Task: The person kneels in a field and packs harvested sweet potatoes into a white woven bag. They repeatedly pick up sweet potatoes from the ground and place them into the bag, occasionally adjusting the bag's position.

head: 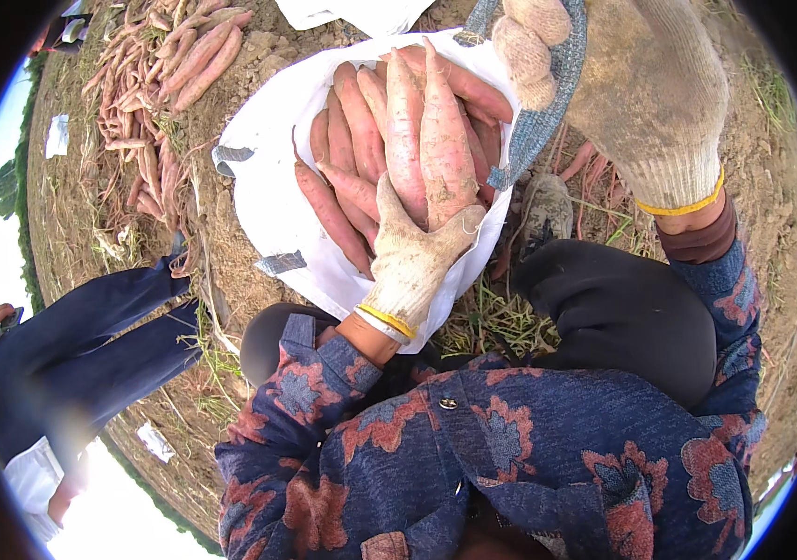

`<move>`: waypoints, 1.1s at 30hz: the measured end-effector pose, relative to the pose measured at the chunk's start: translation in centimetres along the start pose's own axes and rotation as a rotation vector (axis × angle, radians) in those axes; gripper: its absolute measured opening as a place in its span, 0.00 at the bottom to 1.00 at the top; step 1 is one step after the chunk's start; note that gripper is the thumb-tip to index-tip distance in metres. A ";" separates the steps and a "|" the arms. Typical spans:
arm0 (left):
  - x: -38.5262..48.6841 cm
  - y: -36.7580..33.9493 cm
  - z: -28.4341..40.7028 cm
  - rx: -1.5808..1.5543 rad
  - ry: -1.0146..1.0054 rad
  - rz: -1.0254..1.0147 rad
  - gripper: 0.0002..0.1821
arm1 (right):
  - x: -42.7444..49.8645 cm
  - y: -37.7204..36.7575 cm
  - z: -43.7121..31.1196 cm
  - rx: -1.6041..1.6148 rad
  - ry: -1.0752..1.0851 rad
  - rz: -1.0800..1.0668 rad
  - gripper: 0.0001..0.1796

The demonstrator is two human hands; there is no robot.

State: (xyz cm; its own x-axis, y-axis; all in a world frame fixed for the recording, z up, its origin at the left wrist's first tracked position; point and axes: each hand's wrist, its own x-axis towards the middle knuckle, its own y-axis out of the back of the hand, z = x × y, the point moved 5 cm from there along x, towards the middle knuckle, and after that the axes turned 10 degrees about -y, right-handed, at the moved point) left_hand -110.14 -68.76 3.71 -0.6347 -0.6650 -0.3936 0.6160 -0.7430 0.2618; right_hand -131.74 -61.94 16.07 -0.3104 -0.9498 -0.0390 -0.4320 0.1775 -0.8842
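Observation:
My left hand, in a soiled knitted work glove with a yellow cuff edge, grips the lower ends of two large sweet potatoes between spread thumb and fingers; some fingertips are hidden beneath them. Both lie on top of other sweet potatoes inside a white woven bag with its mouth open towards me. At the bag's upper right rim, my right hand, gloved alike, has its fingers curled around a blue-grey woven strap.
A heap of sweet potatoes lies on dry soil at upper left. More roots lie beneath my right wrist. Another person's dark-trousered legs stand at left. Another white bag is beyond mine. Cut vines lie between my knees.

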 end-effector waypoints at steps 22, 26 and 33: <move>4.0 1.4 -0.6 0.407 0.024 -0.276 0.56 | -0.7 0.3 1.6 -0.418 -0.112 -0.075 0.44; 0.3 8.4 3.1 0.322 -0.398 -0.069 0.39 | -0.4 -1.2 1.4 -0.444 -0.121 -0.160 0.50; 0.1 20.7 2.0 -0.018 -0.402 0.632 0.36 | 0.4 -2.3 1.5 -0.684 -0.071 0.063 0.29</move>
State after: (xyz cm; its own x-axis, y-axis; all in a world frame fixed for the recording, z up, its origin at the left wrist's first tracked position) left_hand -98.37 -84.35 10.83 -0.2765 -0.9439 0.1807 0.9253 -0.2107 0.3154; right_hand -129.62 -63.10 17.40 -0.3062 -0.9428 -0.1317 -0.8594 0.3333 -0.3877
